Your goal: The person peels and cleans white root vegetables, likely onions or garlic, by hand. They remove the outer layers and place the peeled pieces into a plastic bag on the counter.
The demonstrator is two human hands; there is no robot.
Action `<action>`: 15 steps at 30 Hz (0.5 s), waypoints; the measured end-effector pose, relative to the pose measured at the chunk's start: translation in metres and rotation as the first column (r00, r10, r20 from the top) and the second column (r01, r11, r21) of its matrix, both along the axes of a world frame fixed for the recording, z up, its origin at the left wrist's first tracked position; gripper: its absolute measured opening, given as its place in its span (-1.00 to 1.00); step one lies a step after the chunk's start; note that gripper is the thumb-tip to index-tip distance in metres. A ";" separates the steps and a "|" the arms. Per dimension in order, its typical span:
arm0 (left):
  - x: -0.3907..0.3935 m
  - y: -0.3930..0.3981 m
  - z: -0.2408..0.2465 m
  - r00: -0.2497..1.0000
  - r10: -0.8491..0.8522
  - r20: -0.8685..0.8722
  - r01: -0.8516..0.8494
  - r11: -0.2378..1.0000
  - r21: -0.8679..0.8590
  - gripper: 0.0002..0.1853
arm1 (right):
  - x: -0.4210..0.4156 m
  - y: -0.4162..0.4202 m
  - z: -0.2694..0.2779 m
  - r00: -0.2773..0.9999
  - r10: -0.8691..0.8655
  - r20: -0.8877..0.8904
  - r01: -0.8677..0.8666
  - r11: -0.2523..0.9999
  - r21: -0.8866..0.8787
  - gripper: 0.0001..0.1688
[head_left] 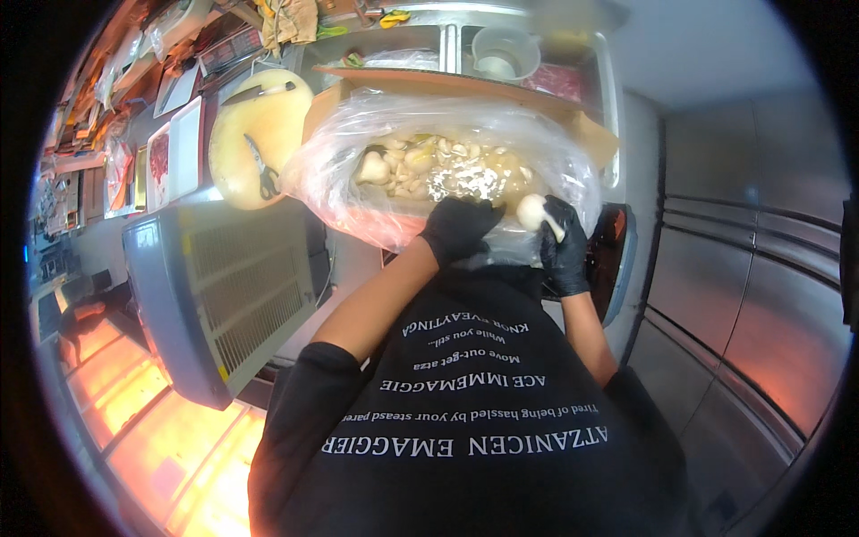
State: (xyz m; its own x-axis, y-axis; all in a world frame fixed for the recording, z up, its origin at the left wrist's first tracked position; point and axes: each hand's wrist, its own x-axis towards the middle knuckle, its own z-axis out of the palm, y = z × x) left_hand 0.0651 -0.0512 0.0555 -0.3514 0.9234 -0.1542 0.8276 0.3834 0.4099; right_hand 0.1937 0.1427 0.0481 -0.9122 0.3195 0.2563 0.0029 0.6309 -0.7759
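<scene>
A cardboard box point(402, 79) lined with a clear plastic bag point(570, 144) stands before me. The bag holds pale, rounded mushrooms point(402, 171) in liquid. My right hand, in a black glove point(564, 245), grips a white mushroom with a round cap and a stem point(532, 212) over the bag's near right side. My left hand, gloved in black too point(463, 228), lies at the bag's near edge, fingers towards the liquid. Its fingertips and palm are hidden, so whether it grips the plastic cannot be told.
Left of the box, a round cutting board point(235, 151) bears a knife point(258, 92) and scissors point(260, 164). Further left are white trays point(184, 148), one with meat. A large vented appliance point(248, 282) stands nearer. Behind the box, sink basins point(453, 50) hold a translucent tub point(507, 50).
</scene>
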 end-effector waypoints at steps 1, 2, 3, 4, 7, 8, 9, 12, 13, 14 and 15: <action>0.002 -0.001 -0.008 0.995 -0.001 -0.096 0.002 1.000 0.014 -0.50 | 0.004 0.003 -0.008 0.997 0.046 -0.058 -0.037 0.989 0.140 -0.66; 0.007 -0.002 -0.018 0.982 0.001 -0.190 0.004 1.000 0.029 -0.52 | 0.011 0.003 -0.015 0.999 0.008 -0.032 -0.004 0.991 0.135 -0.64; 0.011 -0.004 -0.020 0.959 0.009 -0.282 0.002 0.999 0.037 -0.53 | 0.014 -0.001 -0.014 1.000 -0.024 -0.005 0.025 0.992 0.123 -0.63; 0.015 -0.006 -0.021 0.937 0.026 -0.348 0.009 0.995 0.098 -0.56 | 0.014 0.000 -0.012 1.000 0.006 0.000 -0.005 0.985 0.175 -0.63; 0.016 -0.010 -0.018 0.898 -0.037 -0.438 0.081 0.993 0.083 -0.51 | 0.007 0.000 0.001 0.998 0.069 -0.002 -0.067 0.967 0.247 -0.65; 0.014 -0.012 -0.016 0.940 -0.060 -0.337 0.080 0.996 0.047 -0.49 | 0.004 -0.002 0.007 0.997 0.080 -0.015 -0.074 0.973 0.218 -0.66; 0.009 -0.010 -0.003 0.968 -0.080 -0.236 0.086 0.996 0.014 -0.46 | -0.001 -0.004 0.012 0.996 0.087 -0.034 -0.079 0.978 0.193 -0.67; 0.000 -0.017 0.011 0.981 0.088 0.175 -0.117 0.979 0.165 -0.34 | -0.019 -0.013 0.024 0.998 0.050 -0.031 -0.050 0.999 0.000 -0.72; -0.005 -0.021 0.015 0.933 0.145 0.329 -0.228 0.946 0.229 -0.29 | -0.028 -0.016 0.027 0.999 0.027 -0.025 -0.029 0.996 -0.090 -0.73; -0.014 -0.022 0.017 0.821 0.109 0.561 -0.316 0.905 0.286 -0.26 | -0.038 -0.018 0.030 1.000 0.010 -0.030 -0.014 0.987 -0.161 -0.75; -0.019 -0.023 0.022 0.629 0.175 0.758 -0.488 0.847 0.209 -0.25 | -0.049 -0.019 0.034 0.998 0.049 0.051 -0.033 0.964 -0.263 -0.76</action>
